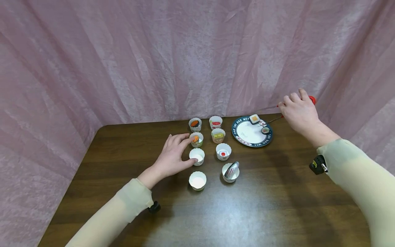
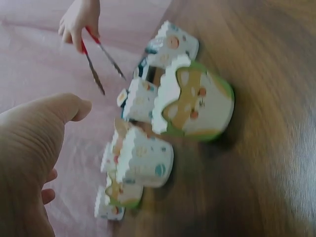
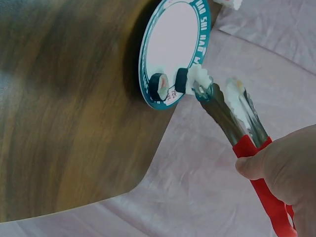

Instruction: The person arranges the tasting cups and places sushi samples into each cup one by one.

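My right hand [image 1: 299, 111] grips tongs with red handles [image 3: 264, 197]; their metal arms stand apart. One tong tip overlaps a square sushi roll piece [image 1: 254, 119] in the right wrist view. That piece and a round sushi roll [image 1: 265, 130] are on the blue-rimmed plate [image 1: 247, 137]. My left hand [image 1: 172, 156] hovers beside the paper cups, thumb and fingers spread. Its fingertips overlap a cup with an orange piece [image 1: 195, 139], and its thumb tip overlaps a white-inside cup [image 1: 197, 156]. In the left wrist view the thumb shows apart from the cups.
Another white-inside cup [image 1: 197, 180] stands nearest me. Other cups hold an orange-and-dark piece [image 1: 194, 123], a red piece [image 1: 216, 123], a yellow piece [image 1: 218, 135], a small red-topped piece [image 1: 223, 154] and a silvery fish-like piece [image 1: 232, 169]. A pink curtain [image 1: 185, 61] hangs behind the wooden table [image 1: 262, 206].
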A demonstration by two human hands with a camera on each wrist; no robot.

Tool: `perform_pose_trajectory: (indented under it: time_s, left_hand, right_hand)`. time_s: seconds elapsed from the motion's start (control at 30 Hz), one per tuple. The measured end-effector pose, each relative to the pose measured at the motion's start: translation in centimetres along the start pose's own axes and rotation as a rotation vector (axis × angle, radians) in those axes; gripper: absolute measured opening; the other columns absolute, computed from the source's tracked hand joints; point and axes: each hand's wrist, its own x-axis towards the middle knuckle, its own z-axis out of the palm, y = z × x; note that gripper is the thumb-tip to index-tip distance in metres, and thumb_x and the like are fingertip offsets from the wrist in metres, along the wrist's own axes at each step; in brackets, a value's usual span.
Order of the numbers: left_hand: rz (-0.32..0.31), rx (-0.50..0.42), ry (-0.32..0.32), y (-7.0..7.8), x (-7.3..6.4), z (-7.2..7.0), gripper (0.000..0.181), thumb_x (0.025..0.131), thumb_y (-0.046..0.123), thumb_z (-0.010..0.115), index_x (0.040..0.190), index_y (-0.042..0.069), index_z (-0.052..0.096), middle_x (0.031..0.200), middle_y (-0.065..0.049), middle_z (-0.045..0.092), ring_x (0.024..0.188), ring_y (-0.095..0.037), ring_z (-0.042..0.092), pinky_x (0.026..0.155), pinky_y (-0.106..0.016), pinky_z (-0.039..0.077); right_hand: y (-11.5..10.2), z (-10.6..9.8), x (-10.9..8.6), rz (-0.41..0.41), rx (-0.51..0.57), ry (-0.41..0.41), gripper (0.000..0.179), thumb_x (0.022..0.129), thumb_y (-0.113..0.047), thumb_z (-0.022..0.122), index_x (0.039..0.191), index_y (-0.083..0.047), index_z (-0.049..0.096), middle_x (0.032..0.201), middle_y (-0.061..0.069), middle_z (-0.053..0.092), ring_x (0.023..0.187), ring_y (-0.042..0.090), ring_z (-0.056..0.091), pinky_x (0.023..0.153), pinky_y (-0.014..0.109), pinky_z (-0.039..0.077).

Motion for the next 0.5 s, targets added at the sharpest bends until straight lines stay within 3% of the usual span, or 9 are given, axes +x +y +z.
perform_pose_trajectory:
  time_s: [0.17,0.33,0.5]
  left_hand:
    - [-0.004,-0.029,-0.006,0.9,-0.2,0.4,0.078,0.089,0.051,0.074,0.154,0.018,0.047,0.157,-0.009,0.038,0.145,-0.03,0.031,0.122,-0.058,0.008]
    - [-0.039,-0.087,0.015,0.8,-1.1,1.0,0.072,0.09,0.05,0.075,0.15,0.019,0.051,0.156,-0.009,0.04,0.145,-0.03,0.031,0.122,-0.057,0.009]
    - [-0.131,-0.182,0.023,0.0,-2.0,2.2,0.069,0.089,0.049,0.076,0.148,0.019,0.053,0.155,-0.009,0.041,0.144,-0.033,0.03,0.116,-0.06,0.025]
  right_hand:
    - [-0.3,0.8,0.8,0.018,-0.051,-0.088,0.023,0.093,0.009,0.049,0.101,0.002,0.07,0.101,0.022,0.057,0.102,0.045,0.051,0.11,0.065,0.029]
    - [-0.8,1.2,1.9,0.034,-0.086,-0.161,0.025,0.095,0.009,0.05,0.103,0.0,0.071,0.104,0.022,0.058,0.106,0.045,0.051,0.112,0.064,0.027]
    - [-0.8,1.4,2.3,0.04,-0.082,-0.191,0.023,0.095,0.008,0.051,0.101,0.0,0.072,0.102,0.022,0.058,0.106,0.044,0.05,0.112,0.064,0.027]
